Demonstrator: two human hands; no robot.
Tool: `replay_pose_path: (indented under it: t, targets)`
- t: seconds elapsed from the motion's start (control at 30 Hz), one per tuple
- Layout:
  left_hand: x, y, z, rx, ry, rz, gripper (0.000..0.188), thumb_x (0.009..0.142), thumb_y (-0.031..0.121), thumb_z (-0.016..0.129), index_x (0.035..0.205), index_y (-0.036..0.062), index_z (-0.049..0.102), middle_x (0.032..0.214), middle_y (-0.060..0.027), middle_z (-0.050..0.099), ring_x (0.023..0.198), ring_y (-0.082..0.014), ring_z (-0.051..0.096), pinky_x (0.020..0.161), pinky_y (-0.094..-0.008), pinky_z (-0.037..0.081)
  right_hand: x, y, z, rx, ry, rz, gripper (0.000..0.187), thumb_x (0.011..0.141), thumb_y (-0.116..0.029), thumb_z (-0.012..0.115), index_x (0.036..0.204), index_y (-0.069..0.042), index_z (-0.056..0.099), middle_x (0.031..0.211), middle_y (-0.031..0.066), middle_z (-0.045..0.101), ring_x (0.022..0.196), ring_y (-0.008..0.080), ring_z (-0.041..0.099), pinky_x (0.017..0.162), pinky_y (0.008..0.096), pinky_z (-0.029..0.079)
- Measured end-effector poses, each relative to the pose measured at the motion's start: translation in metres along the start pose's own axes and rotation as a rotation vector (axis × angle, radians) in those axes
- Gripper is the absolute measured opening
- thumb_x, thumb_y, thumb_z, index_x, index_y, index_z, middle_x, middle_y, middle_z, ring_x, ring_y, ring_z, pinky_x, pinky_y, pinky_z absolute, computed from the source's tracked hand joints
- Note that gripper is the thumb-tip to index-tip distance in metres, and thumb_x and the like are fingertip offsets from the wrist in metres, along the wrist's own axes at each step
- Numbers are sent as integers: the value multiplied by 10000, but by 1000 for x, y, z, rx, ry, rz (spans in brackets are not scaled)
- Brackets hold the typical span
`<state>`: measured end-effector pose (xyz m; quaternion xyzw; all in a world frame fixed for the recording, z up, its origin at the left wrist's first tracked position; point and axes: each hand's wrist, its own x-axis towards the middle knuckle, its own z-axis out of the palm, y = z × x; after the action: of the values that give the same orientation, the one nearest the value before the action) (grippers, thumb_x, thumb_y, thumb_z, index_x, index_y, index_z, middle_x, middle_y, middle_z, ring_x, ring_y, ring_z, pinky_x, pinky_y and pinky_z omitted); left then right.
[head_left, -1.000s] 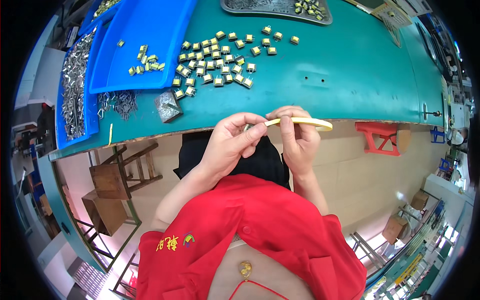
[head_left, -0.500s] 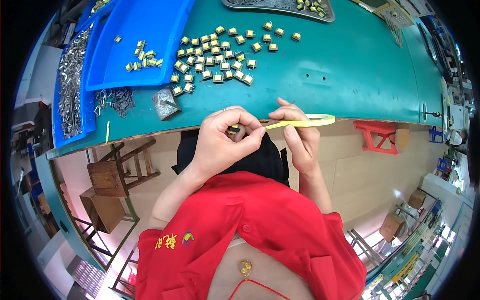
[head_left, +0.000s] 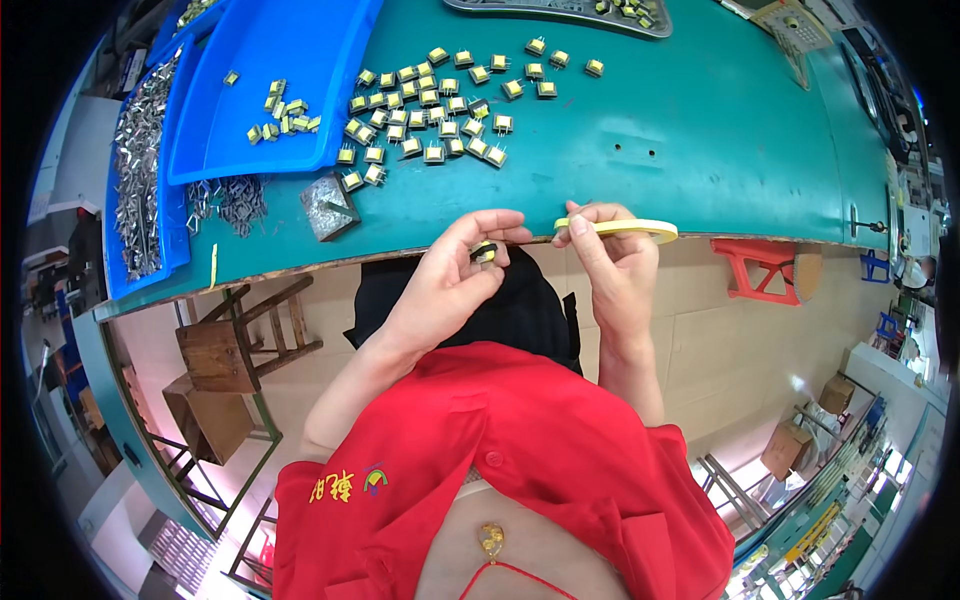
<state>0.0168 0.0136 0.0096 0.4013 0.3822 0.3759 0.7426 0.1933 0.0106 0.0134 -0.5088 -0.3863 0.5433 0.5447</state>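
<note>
My left hand is curled loosely at the table's front edge. In its fingers sits a small transformer, black with a yellow wrapping and partly covered by the fingers. A short gap to the right, my right hand grips a narrow roll of yellow tape that sticks out past the fingers. A bit of yellow tape shows at the right thumb and fingertips. Beyond both hands, several like transformers with yellow tops and metal pins lie spread on the green table.
A blue tray holds several yellow pieces at the left. Beside it is a blue bin of metal parts. A metal block and a tape strip lie near the edge. A metal tray stands at the back; a red stool is right.
The hands have come apart, and the tape no longer stretches between them. My left fingers have loosened, showing more of the transformer. The right hand has shifted slightly right with the roll.
</note>
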Motion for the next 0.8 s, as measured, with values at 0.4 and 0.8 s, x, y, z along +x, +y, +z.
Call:
replay_pose_path:
  t: [0.4,0.8]
  targets:
    - [-3,0,-2,-39,-40,156,314,866,-57,499,1179,-39,472,1204,-139,501,1074,-209,540,886,-292,469,-3,-6,0,47,-100,53,65,873,-60,540,862,3,550,781,80,590,716,157,603,951,414,392]
    - [-9,-2,-6,-78,33,89,347,825,-74,570,1166,-51,512,1097,-117,551,957,-182,603,859,-268,495,-3,-6,3,51,-119,70,76,866,-70,555,851,4,550,815,90,581,752,162,602,940,403,398]
